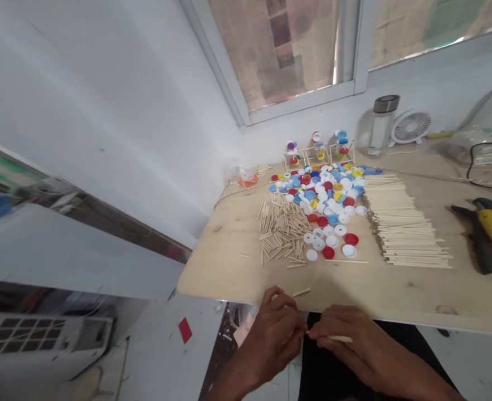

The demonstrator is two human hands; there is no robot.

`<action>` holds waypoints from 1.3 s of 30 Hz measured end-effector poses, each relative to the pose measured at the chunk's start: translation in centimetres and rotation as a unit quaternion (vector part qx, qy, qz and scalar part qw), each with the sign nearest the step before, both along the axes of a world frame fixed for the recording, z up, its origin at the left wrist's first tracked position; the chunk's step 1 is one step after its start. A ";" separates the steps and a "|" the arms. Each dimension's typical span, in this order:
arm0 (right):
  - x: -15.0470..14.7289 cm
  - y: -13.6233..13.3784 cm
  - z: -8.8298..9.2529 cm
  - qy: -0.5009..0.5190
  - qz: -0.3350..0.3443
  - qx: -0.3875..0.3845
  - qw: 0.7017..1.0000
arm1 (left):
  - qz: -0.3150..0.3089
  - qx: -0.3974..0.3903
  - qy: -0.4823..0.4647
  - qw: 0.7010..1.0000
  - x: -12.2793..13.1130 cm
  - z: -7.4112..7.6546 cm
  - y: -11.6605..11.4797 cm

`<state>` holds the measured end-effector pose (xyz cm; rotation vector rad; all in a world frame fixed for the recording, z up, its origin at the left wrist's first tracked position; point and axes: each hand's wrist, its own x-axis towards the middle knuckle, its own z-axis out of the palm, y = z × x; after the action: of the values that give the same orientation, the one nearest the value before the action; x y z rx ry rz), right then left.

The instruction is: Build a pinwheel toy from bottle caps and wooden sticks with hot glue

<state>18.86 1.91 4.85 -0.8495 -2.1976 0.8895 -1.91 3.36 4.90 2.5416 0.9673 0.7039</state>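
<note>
My hands meet below the front edge of a plywood table (246, 262). My right hand (346, 340) is shut on a thin wooden stick (340, 338), which sticks out past its little finger. My left hand (274, 334) curls around the stick's other end, and a bit of orange, too small to name, shows under its fingers. A short stick piece (301, 292) lies on the table just above my left hand. Farther back lie a heap of cut sticks (283, 231), a spread of coloured bottle caps (325, 206) and a row of long sticks (404, 223).
Small stick-and-cap models (318, 150) stand at the back of the table, near a glass bottle (381, 125) and a small white fan (410, 127). A yellow-and-black power tool (490, 234) lies at the right. White walls and a window stand behind.
</note>
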 end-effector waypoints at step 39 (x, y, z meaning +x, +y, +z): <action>2.3 2.0 -6.6 0.052 -0.175 -0.122 0.976 | 0.423 -0.109 0.061 0.897 -4.7 -3.7 18.7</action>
<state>21.17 3.90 -1.79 -1.2334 -1.7958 1.0101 -6.56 22.02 1.20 1.9110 2.1020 0.5864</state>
